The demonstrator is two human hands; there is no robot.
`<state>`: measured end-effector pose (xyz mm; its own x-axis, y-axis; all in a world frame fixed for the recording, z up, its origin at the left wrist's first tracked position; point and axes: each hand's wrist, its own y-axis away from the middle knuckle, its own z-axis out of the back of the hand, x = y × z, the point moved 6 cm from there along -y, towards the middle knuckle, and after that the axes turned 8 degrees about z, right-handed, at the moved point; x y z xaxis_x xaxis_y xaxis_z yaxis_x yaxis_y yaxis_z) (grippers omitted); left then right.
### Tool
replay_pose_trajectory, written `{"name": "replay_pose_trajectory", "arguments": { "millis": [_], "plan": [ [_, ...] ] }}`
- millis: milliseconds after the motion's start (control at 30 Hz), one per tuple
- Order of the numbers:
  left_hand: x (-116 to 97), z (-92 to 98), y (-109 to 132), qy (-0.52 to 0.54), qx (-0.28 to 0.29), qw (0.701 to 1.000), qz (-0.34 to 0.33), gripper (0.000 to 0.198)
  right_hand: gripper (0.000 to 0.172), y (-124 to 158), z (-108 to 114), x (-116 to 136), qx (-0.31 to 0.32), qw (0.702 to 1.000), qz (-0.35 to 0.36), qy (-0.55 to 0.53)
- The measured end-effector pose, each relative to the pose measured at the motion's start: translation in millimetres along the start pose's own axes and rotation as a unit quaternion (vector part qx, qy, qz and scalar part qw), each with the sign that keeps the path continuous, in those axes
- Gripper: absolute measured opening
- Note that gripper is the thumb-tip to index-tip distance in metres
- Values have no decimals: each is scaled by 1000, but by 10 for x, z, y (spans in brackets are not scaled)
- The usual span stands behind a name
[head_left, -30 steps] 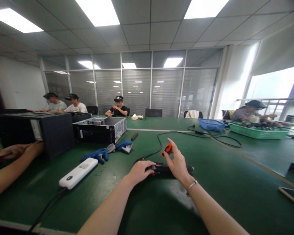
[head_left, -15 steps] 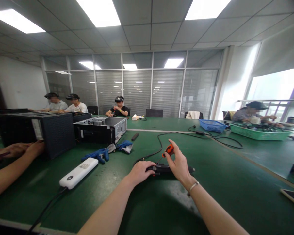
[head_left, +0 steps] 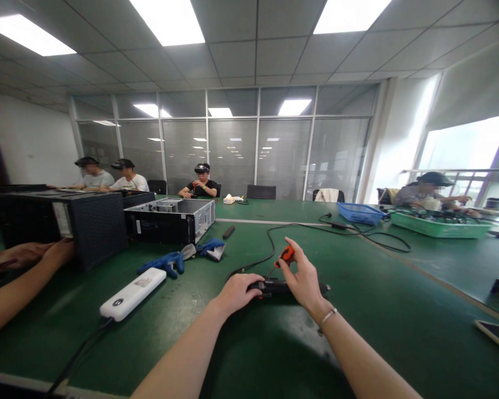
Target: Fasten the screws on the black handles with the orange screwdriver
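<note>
My left hand [head_left: 236, 291] is closed over the left end of a long black device [head_left: 289, 287] lying on the green table [head_left: 399, 327]. My right hand [head_left: 301, 277] pinches a small screwdriver with an orange handle [head_left: 285, 255], its thin shaft slanting down to the device. A black cable [head_left: 270, 244] runs from the device toward the far side of the table.
A white power strip [head_left: 132, 292] lies to the left, blue gloves [head_left: 178, 257] behind it. Two computer cases [head_left: 168, 219] stand at the left, where another person's hands [head_left: 29, 255] rest. Blue [head_left: 360, 211] and green baskets [head_left: 438, 224] sit far right. A phone [head_left: 497, 335] lies near right. Several people sit around.
Almost nothing has moved; my right hand with the screwdriver shifted very slightly on the device.
</note>
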<state>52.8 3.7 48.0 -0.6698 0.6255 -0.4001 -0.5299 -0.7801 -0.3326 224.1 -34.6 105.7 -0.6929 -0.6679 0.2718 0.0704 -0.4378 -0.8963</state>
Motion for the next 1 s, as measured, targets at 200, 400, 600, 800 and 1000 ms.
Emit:
{"name": "replay_pose_trajectory", "arguments": {
  "millis": [200, 400, 600, 800, 1000],
  "plan": [
    [-3, 9, 1, 1, -2, 1000, 5, 32, 51, 13, -46, 15, 24, 1000, 7, 7],
    [-7, 19, 8, 9, -6, 1000, 4, 32, 54, 12, -132, 76, 49, 998, 24, -15],
    [27, 16, 1, 3, -11, 999, 35, 31, 57, 45, -199, 41, 73, 997, -1, -21],
    [45, 8, -8, 12, -10, 999, 39, 31, 58, 39, -184, 170, 69, 996, 52, 24],
    [49, 3, -12, 15, -8, 999, 43, 31, 58, 44, -232, 190, 100, 993, 56, 1]
  ]
}}
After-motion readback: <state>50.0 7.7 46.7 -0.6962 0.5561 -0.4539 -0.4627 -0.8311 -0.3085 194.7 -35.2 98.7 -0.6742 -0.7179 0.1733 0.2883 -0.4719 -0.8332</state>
